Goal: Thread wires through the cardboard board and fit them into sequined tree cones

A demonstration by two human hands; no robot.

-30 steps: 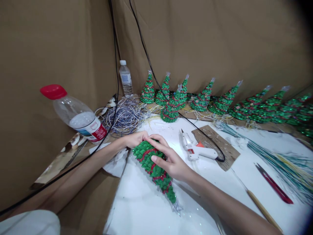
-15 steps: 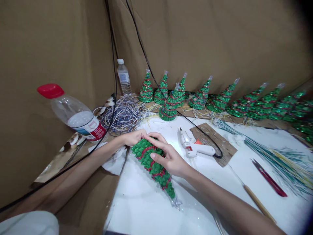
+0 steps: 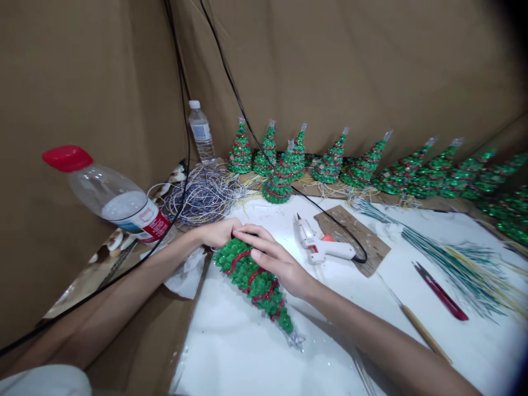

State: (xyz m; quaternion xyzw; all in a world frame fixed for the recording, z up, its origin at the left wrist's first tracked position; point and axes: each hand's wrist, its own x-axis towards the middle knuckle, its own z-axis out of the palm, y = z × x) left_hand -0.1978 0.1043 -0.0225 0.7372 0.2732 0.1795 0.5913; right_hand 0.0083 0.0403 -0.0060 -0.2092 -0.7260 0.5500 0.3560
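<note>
A small green Christmas tree (image 3: 259, 280) with red garland lies tilted over the white tabletop, its clear star tip (image 3: 296, 341) pointing toward me. My right hand (image 3: 282, 264) grips its upper side near the base, thumb on the branches and fingers reaching over the base edge. Against the underside of the base, my left hand (image 3: 220, 232) is closed, its fingertips meeting those of the right. What the left fingers pinch is hidden from view. To the right of the tree lies a white glue gun (image 3: 319, 245).
Finished-looking trees (image 3: 328, 159) line the back. Right of the glue gun are cardboard (image 3: 367, 258), a wooden-handled awl (image 3: 424, 333), red snips (image 3: 441, 291) and green wires (image 3: 437, 247). Tangled wires (image 3: 202, 192), a red-capped bottle (image 3: 111, 192) and a water bottle (image 3: 201, 132) stand left; black cables (image 3: 181, 110) hang across.
The view has shifted slightly, so most things sit a little further left. The right fingers lie a bit straighter over the tree's base; both hands stay at the tree.
</note>
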